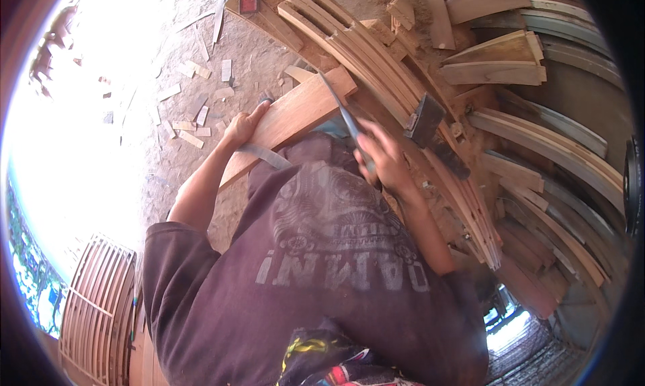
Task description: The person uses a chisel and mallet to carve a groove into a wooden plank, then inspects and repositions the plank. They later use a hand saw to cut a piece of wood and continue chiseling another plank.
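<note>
Plank (302,107) lay slanted across the person's lap, running from 7 o'clock up to 1 o'clock, with its far end resting against the slats (376,57) stacked in curved rows. The left hand (242,127) sat at 10 o'clock of the plank's middle, its grip wrapped shut over the near edge, thumb on top, steadying the wood. The right hand (383,154) was at 4 o'clock of the plank's end, its grip closed tight around the handle of a long grey blade (342,114), which pointed toward 11 o'clock and crossed over the plank's upper end. Whether the edge touched the wood could not be told.

A hatchet (424,120) lay on the slats just at 2 o'clock of the right hand, apart from it. Chips (191,134) were scattered over the floor (201,70) at 9 o'clock of the left hand.

By the look of it, the work in hand was trimming the plank's end with the blade. A further stroke would call for a firm hold on the plank, with the left fingers kept well clear of the blade's path.
</note>
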{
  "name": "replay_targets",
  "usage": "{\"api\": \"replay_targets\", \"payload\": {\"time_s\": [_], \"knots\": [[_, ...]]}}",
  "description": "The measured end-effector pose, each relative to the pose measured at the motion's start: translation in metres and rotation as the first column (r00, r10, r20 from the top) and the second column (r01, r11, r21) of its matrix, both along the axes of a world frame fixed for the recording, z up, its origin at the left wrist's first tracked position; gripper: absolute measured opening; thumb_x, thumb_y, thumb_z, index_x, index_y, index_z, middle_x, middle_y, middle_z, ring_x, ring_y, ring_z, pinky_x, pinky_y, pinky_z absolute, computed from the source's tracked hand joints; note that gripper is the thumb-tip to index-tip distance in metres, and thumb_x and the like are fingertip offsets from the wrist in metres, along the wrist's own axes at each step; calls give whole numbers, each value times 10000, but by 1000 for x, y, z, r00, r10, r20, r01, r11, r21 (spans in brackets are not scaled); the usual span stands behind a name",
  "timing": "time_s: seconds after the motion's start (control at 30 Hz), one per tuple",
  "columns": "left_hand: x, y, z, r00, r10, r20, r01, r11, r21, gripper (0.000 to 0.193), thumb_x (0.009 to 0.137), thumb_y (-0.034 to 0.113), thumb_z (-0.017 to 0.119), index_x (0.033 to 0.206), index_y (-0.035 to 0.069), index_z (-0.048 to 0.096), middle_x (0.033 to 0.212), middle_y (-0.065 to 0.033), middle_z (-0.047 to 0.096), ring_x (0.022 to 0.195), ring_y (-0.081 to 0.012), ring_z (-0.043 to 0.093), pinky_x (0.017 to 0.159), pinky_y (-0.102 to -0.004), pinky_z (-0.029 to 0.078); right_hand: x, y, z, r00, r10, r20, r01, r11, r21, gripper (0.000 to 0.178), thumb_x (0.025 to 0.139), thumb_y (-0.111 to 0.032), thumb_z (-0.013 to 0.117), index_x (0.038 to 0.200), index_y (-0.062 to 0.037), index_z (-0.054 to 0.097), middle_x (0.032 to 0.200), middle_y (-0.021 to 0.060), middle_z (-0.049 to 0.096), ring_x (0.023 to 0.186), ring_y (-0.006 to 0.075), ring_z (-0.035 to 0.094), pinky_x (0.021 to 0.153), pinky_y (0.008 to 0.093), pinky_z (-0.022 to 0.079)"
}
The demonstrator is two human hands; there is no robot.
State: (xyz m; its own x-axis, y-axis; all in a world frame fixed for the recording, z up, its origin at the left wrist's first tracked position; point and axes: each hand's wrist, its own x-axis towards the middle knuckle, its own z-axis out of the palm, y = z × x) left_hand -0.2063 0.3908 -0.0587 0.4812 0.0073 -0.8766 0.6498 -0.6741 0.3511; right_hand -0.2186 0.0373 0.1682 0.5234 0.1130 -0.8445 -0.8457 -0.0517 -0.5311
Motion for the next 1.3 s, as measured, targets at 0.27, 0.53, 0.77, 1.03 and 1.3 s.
{"api": "replay_targets", "payload": {"time_s": [0.27, 0.53, 0.77, 1.03, 1.3], "knots": [[-3, 10, 13, 1000, 8, -4, -8, 999, 51, 1092, 876, 959, 420, 1003, -48, 822, 1035, -331, 764, 1103, -424, 739, 1025, -495, 507, 10, -17, -16, 990, -138, 19, 130, 968, 214, 512, 1128, -310, 555, 1544, -23, 471, 880, 81, 643, 583, 105, 568, 508, 235, 441], [-6, 10, 17, 998, 23, 63, -26, 998, 52, 1098, 881, 965, 392, 1013, -34, 827, 1065, -339, 759, 1156, -448, 720, 1051, -499, 499, -1, -13, -5, 997, -78, -29, 81, 991, 103, 498, 1113, -278, 599, 1526, -14, 513, 831, 52, 617, 585, 99, 542, 510, 237, 429], [-3, 11, 48, 998, -65, 22, 61, 989, 137, 1112, 890, 957, 398, 1104, -55, 806, 1136, -308, 761, 1179, -380, 718, 1063, -442, 505, 31, 18, -29, 967, -235, 102, 197, 935, 295, 504, 1103, -236, 621, 1525, 14, 507, 845, 66, 606, 621, 92, 553, 507, 224, 437], [-15, 23, 86, 988, 10, 157, 12, 990, -139, 919, 912, 799, 622, 1322, -17, 719, 1117, -229, 779, 1115, -301, 731, 978, -445, 542, 25, -65, 50, 891, -149, 429, 88, 983, 158, 684, 1033, -210, 735, 1594, 26, 423, 870, 71, 612, 662, 89, 571, 563, 202, 455], [-24, 8, 83, 916, 149, 373, -107, 986, -131, 777, 823, 670, 793, 1170, -24, 762, 946, -192, 784, 905, -285, 761, 840, -423, 575, 38, -52, 52, 913, -33, 408, 29, 999, 16, 525, 913, -73, 790, 1390, 22, 590, 875, -8, 630, 760, 76, 594, 736, 244, 476]]}}
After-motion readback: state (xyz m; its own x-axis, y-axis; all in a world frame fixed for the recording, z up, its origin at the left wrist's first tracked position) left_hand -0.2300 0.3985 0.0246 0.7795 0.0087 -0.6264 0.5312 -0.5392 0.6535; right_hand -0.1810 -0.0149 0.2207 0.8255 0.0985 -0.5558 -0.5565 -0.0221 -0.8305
